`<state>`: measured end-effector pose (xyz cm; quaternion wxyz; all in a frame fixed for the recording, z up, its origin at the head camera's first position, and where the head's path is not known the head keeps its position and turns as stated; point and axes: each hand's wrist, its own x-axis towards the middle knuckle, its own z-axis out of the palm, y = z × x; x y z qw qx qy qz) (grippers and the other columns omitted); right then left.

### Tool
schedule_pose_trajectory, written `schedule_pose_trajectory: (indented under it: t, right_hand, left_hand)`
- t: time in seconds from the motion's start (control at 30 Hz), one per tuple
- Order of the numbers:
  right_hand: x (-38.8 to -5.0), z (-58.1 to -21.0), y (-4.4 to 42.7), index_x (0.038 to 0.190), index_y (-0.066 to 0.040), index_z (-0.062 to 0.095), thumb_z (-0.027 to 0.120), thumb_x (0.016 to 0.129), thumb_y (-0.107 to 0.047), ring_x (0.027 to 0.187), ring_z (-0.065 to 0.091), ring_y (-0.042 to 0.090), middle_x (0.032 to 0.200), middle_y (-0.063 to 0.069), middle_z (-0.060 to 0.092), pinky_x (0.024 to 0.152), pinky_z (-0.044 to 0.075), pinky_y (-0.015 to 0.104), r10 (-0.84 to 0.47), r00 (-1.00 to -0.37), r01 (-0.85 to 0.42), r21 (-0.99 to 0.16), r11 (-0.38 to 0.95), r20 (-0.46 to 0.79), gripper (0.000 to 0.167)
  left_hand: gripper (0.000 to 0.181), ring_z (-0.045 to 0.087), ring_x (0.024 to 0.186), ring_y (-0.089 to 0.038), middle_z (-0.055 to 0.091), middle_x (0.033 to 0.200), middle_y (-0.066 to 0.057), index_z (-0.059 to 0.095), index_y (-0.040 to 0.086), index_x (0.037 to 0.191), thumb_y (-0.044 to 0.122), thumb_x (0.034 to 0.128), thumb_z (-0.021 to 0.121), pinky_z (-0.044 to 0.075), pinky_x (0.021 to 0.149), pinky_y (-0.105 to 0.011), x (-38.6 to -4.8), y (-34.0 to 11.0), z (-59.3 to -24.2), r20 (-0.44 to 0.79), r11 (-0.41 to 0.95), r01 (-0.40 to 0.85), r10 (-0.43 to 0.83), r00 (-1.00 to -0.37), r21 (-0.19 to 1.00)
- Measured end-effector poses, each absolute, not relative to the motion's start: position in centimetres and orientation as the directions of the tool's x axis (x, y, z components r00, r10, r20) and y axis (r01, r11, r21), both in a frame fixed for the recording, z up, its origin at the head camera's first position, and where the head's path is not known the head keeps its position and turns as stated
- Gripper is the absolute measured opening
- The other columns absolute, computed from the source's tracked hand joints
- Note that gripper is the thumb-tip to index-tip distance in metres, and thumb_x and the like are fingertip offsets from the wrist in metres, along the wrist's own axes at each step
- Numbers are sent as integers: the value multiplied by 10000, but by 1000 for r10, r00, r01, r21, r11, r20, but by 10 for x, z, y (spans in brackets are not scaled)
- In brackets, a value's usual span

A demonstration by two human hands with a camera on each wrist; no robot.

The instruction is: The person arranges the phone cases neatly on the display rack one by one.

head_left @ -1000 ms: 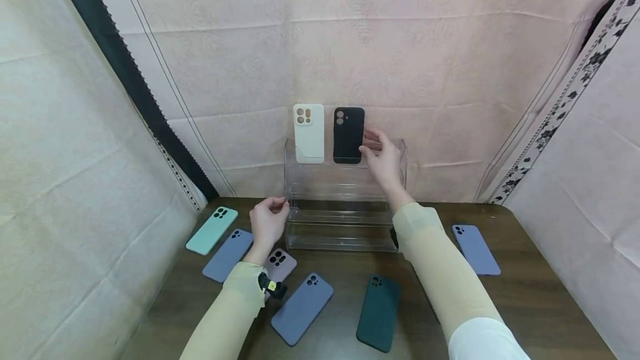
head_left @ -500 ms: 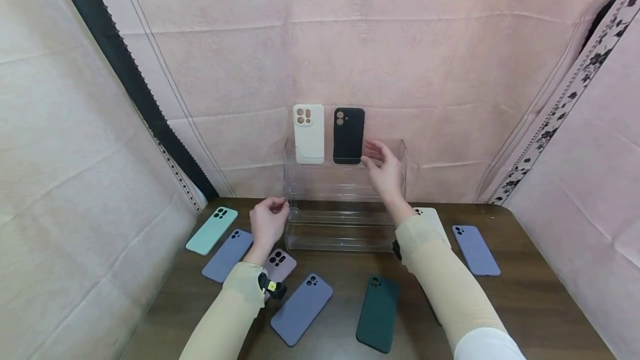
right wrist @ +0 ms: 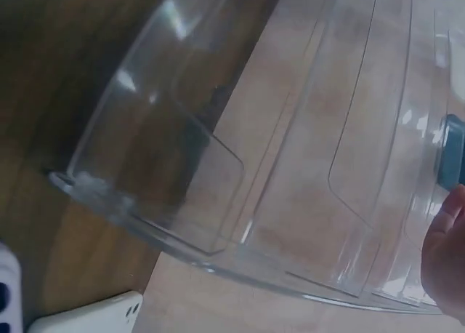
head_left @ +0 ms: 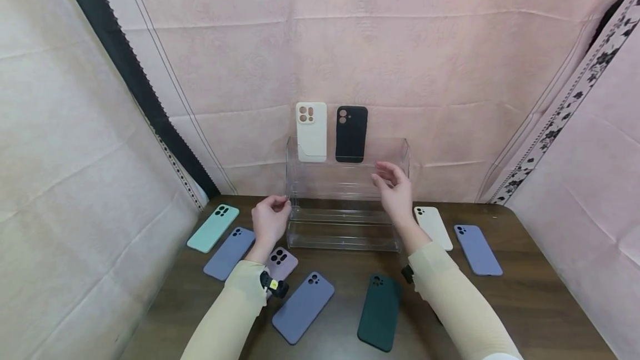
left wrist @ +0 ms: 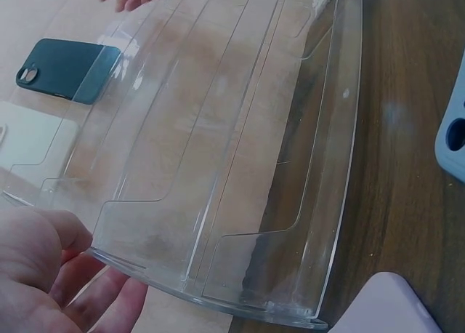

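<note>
A clear tiered display rack [head_left: 345, 216] stands at the back of the table. My left hand [head_left: 269, 220] pinches the edge of its left side panel between thumb and fingers, as the left wrist view shows. On the top tier a white phone case [head_left: 311, 132] and a black phone case [head_left: 351, 133] stand upright side by side, a gap between them. My right hand [head_left: 394, 189] hovers at the rack's right part, below and right of the black case, its fingers loosely bent around nothing. Only part of this hand appears in the right wrist view.
Left on the table lie a mint case [head_left: 213, 228], a blue case [head_left: 229, 253] and a lilac case [head_left: 281, 263], partly behind the left wrist. Nearer are another blue case [head_left: 303, 308] and a dark green case [head_left: 379, 312]. A white case [head_left: 434, 228] and periwinkle case [head_left: 477, 250] lie right.
My right hand has moved away from the black case, down and slightly right. The white case on the right of the table has come into view from behind that arm. The left hand stays put.
</note>
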<state>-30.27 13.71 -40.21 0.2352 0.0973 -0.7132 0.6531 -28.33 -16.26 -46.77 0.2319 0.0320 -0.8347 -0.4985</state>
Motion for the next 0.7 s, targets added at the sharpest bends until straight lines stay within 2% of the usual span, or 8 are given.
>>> schedule_pose_trajectory:
  t: [0.17,0.37,0.57,0.7]
  right_hand:
    - [-279,-402,143,1229,45,631,698,922,5,1061,667,233,1234,182,658,845,554,237,162,-884,-421,-897,134,439,316]
    - [-259,-413,157,1159,27,677,724,907,-6,987,688,180,1123,147,707,807,549,214,167,-875,-427,-887,178,455,259]
    - [-239,-427,173,1159,30,674,727,908,-15,980,679,135,1148,230,685,845,516,196,173,-881,-402,-890,215,440,261]
    - [-227,-437,184,1172,36,669,721,916,-25,991,671,111,1146,234,682,868,502,178,168,-896,-362,-896,258,411,268]
  left_hand:
    - [152,688,835,-144,739,968,7,753,114,1066,180,932,722,577,701,-343,-283,-163,-467,354,492,178,-292,-888,852]
    - [143,694,837,-145,745,981,6,759,124,1055,184,930,726,579,708,-343,-284,-162,-469,350,476,179,-299,-888,861]
    - [133,692,829,-141,746,968,11,762,127,1041,188,926,732,577,698,-341,-284,-161,-471,358,478,185,-303,-883,859]
    - [138,687,833,-138,741,963,19,759,122,1046,188,929,730,577,707,-334,-285,-162,-472,361,475,189,-303,-882,860]
